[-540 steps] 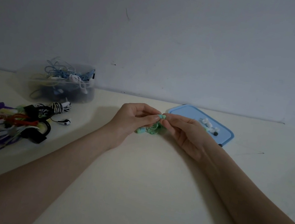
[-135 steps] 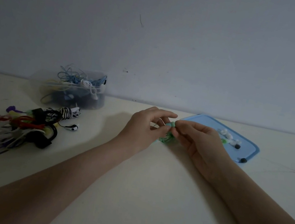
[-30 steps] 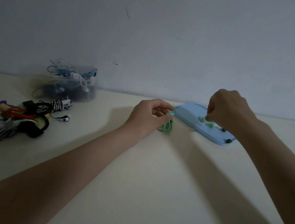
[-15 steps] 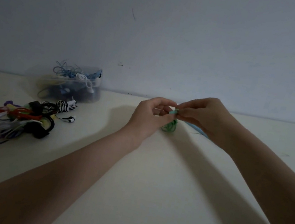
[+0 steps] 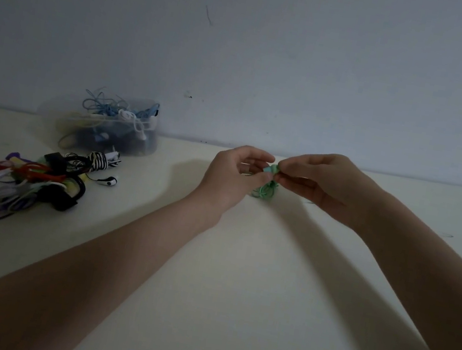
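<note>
Both forearms stretched over the worktop [image 5: 233, 297], the left hand [image 5: 231, 175] and right hand [image 5: 326, 184] meeting fingertip to fingertip, pinching the green earphone [image 5: 271, 170] just above it. Its coiled cable [image 5: 265, 192] hung below; the dim light blurred its small parts.

a single wide-angle camera sits on the person's head, looking forward and down over the table [image 5: 233, 297] to its far edge, where the wall [image 5: 273, 59] fills the upper half of the view. it looks from near, with both forearms entering at the lower corners. left hand [image 5: 229, 177], right hand [image 5: 326, 184] and green earphone [image 5: 265, 191] sit mid-view near the far edge. the cable pile [image 5: 24, 180] lies toward the table's left edge.
</note>
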Demonstrator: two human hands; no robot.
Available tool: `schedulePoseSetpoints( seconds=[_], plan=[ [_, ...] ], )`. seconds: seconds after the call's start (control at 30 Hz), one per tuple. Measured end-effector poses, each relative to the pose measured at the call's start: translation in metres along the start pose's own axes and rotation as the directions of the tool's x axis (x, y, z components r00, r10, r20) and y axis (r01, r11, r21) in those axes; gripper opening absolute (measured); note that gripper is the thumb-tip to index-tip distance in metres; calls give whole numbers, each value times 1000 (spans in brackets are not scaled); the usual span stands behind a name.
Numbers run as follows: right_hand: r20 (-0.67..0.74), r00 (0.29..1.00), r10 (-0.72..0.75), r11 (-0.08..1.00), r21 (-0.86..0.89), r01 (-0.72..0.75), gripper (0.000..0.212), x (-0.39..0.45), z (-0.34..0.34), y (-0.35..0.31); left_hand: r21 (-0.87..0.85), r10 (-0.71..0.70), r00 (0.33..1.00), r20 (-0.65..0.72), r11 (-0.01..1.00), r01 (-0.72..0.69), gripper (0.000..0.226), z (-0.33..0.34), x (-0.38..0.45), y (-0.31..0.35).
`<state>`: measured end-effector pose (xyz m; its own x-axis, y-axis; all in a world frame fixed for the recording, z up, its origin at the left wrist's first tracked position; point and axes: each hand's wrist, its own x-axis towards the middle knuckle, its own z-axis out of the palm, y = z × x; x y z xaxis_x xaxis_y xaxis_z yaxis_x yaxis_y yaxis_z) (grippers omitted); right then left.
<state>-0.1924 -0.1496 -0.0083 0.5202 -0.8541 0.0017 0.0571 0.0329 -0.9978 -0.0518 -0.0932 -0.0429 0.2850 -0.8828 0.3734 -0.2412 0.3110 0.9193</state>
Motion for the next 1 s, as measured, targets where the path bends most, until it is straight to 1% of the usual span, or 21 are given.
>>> schedulePoseSetpoints(
  seconds=[0.3, 0.5, 0.6, 0.7, 0.87, 0.93, 1.0],
  plan=[
    [10, 1000, -10, 1000, 0, 10, 6, -4, 0, -1, -2, 20, 1000, 13, 1000, -20, 22, -2, -1, 1],
    [21, 997, 75, 992, 104, -77, 10, -2, -2, -1, -11, 86, 996, 19, 996, -86, 21, -4, -3, 3],
    [49, 990, 130, 980, 148, -135, 14, -2, -3, 0, -15, 92, 995, 40, 996, -91, 21, -5, -4, 3],
    [85, 983, 165, 965, 191, -178, 15, -3, -3, 2, -51, 84, 995, 58, 995, -81, 23, -6, -5, 3],
    [141, 972, 187, 939, 264, -218, 17, -3, -1, 3, -150, 7, 998, 58, 989, 2, 22, -8, -4, 1],
    [135, 969, 208, 924, 299, -240, 13, -3, 0, 5, -189, -25, 998, 61, 981, 36, 20, -9, -5, 0],
    [120, 967, 226, 917, 309, -253, 12, -4, 1, 4, -186, -40, 997, 72, 981, 53, 18, -10, -5, 1]
  ],
)
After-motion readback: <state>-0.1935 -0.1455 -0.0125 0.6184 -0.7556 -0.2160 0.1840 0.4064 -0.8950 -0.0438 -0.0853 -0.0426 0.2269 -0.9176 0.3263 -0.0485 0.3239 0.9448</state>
